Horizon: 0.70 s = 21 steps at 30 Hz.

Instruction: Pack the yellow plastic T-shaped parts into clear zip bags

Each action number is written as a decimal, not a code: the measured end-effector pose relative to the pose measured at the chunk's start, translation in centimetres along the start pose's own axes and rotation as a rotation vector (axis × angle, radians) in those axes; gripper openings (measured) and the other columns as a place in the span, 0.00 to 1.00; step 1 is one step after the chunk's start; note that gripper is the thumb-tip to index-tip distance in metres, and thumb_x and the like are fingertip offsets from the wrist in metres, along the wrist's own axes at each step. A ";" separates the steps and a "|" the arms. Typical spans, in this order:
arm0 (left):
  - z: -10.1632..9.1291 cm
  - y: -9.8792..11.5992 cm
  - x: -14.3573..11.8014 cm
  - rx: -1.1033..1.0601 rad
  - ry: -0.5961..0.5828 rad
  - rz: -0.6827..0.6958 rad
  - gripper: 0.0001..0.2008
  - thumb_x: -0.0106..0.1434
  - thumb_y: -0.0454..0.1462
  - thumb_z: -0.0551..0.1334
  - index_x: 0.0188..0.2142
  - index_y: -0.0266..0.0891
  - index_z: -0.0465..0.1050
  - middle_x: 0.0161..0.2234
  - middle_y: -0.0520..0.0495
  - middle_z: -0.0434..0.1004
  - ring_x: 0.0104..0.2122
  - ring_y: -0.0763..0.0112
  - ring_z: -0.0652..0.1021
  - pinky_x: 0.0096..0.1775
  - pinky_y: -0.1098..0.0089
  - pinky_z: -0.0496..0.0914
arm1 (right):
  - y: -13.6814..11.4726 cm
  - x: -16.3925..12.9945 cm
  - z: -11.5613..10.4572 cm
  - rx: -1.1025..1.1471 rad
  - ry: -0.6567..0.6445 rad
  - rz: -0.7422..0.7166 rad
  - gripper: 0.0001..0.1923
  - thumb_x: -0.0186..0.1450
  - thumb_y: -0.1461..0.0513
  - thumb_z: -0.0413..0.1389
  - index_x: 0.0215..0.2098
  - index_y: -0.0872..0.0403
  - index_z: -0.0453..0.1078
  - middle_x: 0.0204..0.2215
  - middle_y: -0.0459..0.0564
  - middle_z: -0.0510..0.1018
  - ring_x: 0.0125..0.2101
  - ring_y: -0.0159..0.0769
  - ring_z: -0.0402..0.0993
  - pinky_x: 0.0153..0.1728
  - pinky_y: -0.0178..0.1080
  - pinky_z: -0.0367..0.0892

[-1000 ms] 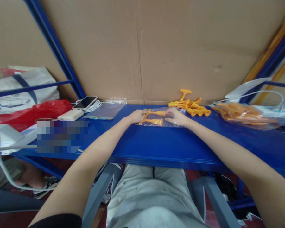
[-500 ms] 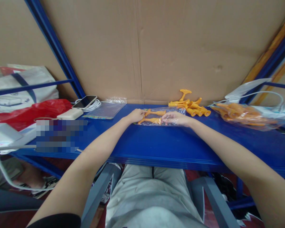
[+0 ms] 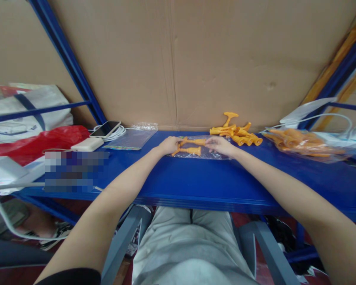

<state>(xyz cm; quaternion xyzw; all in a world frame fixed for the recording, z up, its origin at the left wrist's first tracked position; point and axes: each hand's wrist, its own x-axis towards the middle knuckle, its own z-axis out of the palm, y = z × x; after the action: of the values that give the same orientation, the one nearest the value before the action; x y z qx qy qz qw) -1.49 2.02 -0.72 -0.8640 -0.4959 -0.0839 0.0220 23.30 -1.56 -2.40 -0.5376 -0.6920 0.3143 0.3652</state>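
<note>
A clear plastic bag (image 3: 216,155) lies flat on the blue table before me. Two orange T-shaped plastic pieces rest on or in it, side by side: the far piece (image 3: 195,141) and the near piece (image 3: 192,151). My left hand (image 3: 169,145) is closed at the left, around the crossbar ends of the pieces; its fingers are partly hidden. At the other side, my right hand (image 3: 221,145) has its fingers bent together at the wide end of the far piece. Whether they also pinch the film is unclear.
Behind my right hand sits a pile of orange pieces (image 3: 240,133). Farther right is a filled bag of orange pieces (image 3: 305,145). On the left are a flat clear bag (image 3: 130,138), a phone (image 3: 105,128), a white power bank (image 3: 87,144) and a red bag (image 3: 59,136). Cardboard (image 3: 178,63) stands behind.
My right hand has shifted slightly away from me, from the near piece's end to the far piece's end. The left hand stays at the crossbars.
</note>
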 end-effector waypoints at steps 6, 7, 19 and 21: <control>0.1 -0.1 0.2 0.021 -0.004 0.003 0.23 0.64 0.30 0.54 0.57 0.44 0.74 0.52 0.47 0.78 0.51 0.64 0.78 0.51 0.71 0.70 | -0.4 -0.2 0.2 0.026 -0.094 -0.073 0.13 0.60 0.72 0.58 0.43 0.56 0.74 0.43 0.54 0.80 0.40 0.34 0.77 0.48 0.43 0.71; 0.1 -0.1 0.2 0.013 -0.004 0.003 0.23 0.64 0.30 0.54 0.57 0.44 0.74 0.52 0.46 0.78 0.51 0.64 0.78 0.52 0.71 0.69 | -0.5 -0.2 0.3 0.022 -0.062 -0.043 0.13 0.61 0.71 0.57 0.43 0.57 0.74 0.42 0.54 0.80 0.37 0.33 0.78 0.46 0.42 0.73; -0.1 0.1 0.0 -0.044 -0.016 -0.006 0.21 0.67 0.34 0.55 0.57 0.45 0.73 0.52 0.48 0.79 0.50 0.66 0.79 0.50 0.73 0.70 | 0.1 -0.1 -0.3 -0.082 -0.101 -0.040 0.15 0.59 0.68 0.58 0.42 0.53 0.80 0.47 0.52 0.81 0.47 0.42 0.77 0.53 0.49 0.69; -0.1 0.0 0.1 -0.035 -0.012 -0.009 0.21 0.67 0.34 0.55 0.57 0.46 0.73 0.51 0.48 0.79 0.50 0.66 0.79 0.50 0.73 0.70 | 0.1 0.0 -0.4 -0.079 -0.119 -0.049 0.16 0.59 0.68 0.58 0.43 0.52 0.80 0.49 0.51 0.80 0.48 0.43 0.76 0.55 0.50 0.67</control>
<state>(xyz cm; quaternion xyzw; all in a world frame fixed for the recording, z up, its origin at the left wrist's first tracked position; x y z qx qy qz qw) -1.47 2.11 -0.66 -0.8625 -0.4984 -0.0874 0.0036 23.67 -1.54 -2.31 -0.5148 -0.7372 0.3092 0.3097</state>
